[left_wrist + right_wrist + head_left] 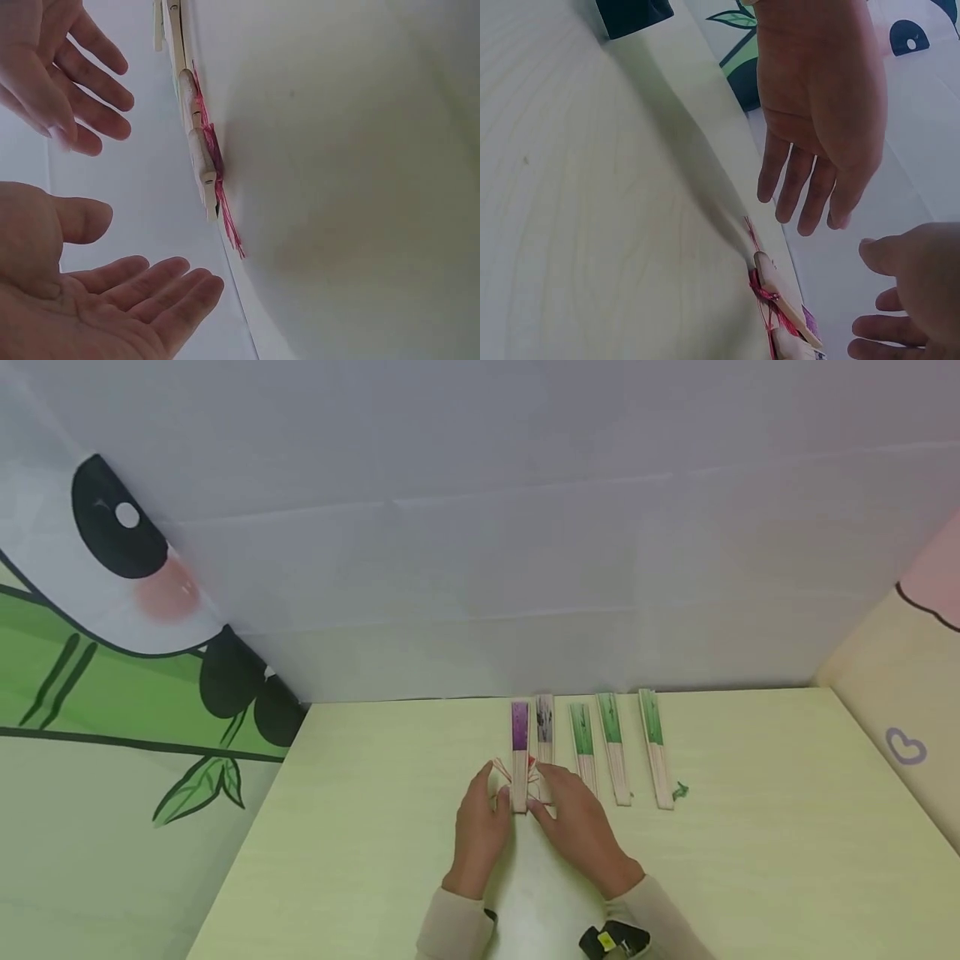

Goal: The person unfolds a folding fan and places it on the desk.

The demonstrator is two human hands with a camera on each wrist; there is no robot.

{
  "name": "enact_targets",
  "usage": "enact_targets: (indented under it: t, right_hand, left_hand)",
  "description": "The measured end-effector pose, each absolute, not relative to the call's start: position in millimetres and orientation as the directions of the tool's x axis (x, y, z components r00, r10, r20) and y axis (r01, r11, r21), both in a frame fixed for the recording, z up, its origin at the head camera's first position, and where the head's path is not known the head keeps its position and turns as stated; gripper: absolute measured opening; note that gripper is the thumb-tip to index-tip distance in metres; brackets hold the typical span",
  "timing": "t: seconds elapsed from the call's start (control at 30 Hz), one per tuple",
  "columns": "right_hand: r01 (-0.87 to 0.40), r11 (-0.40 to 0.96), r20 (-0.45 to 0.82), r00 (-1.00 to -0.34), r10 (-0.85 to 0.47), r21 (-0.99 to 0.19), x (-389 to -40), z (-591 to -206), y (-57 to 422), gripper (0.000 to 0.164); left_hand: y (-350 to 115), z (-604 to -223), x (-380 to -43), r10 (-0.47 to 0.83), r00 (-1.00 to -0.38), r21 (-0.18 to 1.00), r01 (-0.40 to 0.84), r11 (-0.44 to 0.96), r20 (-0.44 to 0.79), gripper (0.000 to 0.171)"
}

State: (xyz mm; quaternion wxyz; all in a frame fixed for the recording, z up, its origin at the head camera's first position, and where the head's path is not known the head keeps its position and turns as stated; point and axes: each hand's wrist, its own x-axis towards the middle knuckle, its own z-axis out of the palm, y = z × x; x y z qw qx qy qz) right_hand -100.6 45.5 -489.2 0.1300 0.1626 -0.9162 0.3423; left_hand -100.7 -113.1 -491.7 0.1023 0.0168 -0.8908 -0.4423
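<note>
A folded fan (520, 760) with a purple top and bare wooden lower ribs lies upright-on in the head view, between my two hands. My left hand (480, 827) is at its left side and my right hand (581, 827) at its right, both near the lower end. The left wrist view shows my left hand (112, 292) with fingers extended, apart from the fan. Likewise, the right wrist view has my right hand (911, 300) with loose fingers and nothing in them. A red tassel (761, 289) lies about the fan's wooden end.
Right of the purple fan, a dark grey-purple fan (545, 727) lies close by. Three green-topped folded fans follow: one (582, 735) partly behind my right hand, another (613, 747), and the rightmost (656, 747) with a green tassel (680, 791). A pale wall (480, 568) stands behind the table (360, 827).
</note>
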Motion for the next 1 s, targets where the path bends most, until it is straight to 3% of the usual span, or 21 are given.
enact_targets:
  t: [0.7, 1.0]
  right_hand:
    - [-0.282, 0.755, 0.354, -0.933, -0.07, -0.592, -124.7, -495.5, 5.2, 0.043]
    - [-0.194, 0.811, 0.222, -0.972, -0.082, -0.553, -132.6, -498.6, -8.0, 0.044]
  left_hand:
    - [-110.8, -484.6, -110.0, -0.146, -0.986, 0.848, -0.008, 0.53, 0.082, 0.043]
    - [-112.4, -486.6, -116.4, -0.146, -0.987, 0.88, -0.008, 0.476, 0.07, 0.04]
